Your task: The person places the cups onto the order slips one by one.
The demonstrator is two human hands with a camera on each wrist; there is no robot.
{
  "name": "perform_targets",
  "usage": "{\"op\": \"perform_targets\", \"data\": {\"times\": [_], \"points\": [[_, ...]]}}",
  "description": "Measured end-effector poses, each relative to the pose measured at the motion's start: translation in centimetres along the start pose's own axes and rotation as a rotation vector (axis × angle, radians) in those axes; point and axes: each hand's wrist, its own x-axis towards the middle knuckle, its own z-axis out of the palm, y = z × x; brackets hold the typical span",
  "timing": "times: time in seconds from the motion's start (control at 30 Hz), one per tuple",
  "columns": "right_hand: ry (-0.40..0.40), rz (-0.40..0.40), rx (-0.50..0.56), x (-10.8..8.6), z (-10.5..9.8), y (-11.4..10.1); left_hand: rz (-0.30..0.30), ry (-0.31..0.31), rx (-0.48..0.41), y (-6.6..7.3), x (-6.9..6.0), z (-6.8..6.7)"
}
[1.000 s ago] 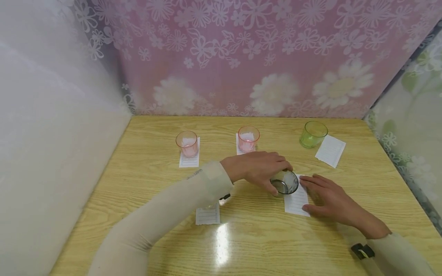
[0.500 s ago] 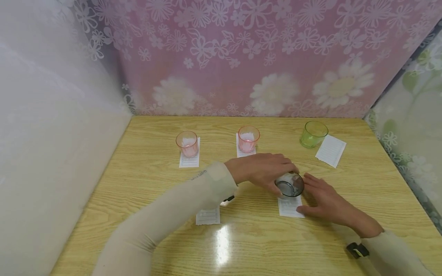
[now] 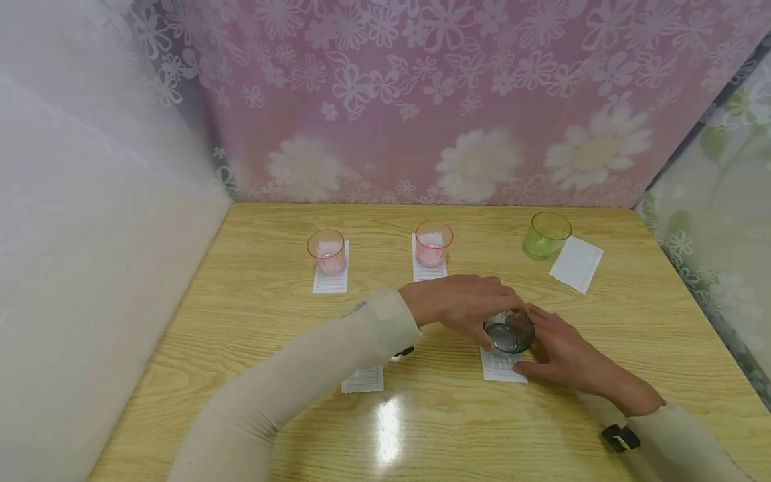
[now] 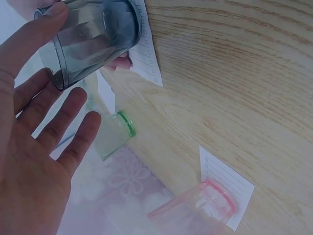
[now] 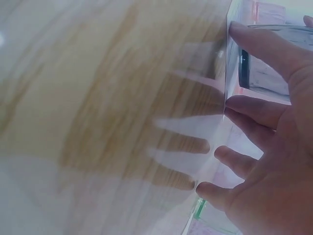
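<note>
My left hand point(image 3: 460, 302) holds a clear grey glass cup point(image 3: 508, 335) by its rim, between thumb and fingers. In the left wrist view the cup point(image 4: 95, 36) has its thumb on one side of the rim. Under the cup lies a lined paper slip point(image 3: 503, 369), its upper part covered from above. Beside it my right hand point(image 3: 569, 351) rests low on the table, fingers spread and fairly straight. Thumb and fingertips of the right hand point(image 5: 271, 147) touch at the slip's edge. Whether the cup's base touches the slip I cannot tell.
Two pink cups, one point(image 3: 327, 253) at left and one point(image 3: 433, 242) mid-back, stand on paper slips. A green cup point(image 3: 546, 235) is at back right, beside a tilted slip point(image 3: 577, 264). Another slip point(image 3: 363, 380) lies below my left forearm. A floral curtain point(image 3: 421, 100) borders the wooden table.
The lined slip has slid left under the cup along with my right hand. My left hand has brought the grey cup slightly right and toward me.
</note>
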Motion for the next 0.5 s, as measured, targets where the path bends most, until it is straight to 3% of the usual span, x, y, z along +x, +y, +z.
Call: {"op": "perform_targets", "data": {"times": [0.17,0.5], "points": [[-0.008,0.006,-0.006,0.0,-0.1,-0.3,-0.011,-0.025,-0.005,0.0,0.2,0.2],[-0.007,0.008,0.027,0.1,-0.1,-0.3,-0.092,-0.095,0.011,0.1,1.2,-0.2]]}}
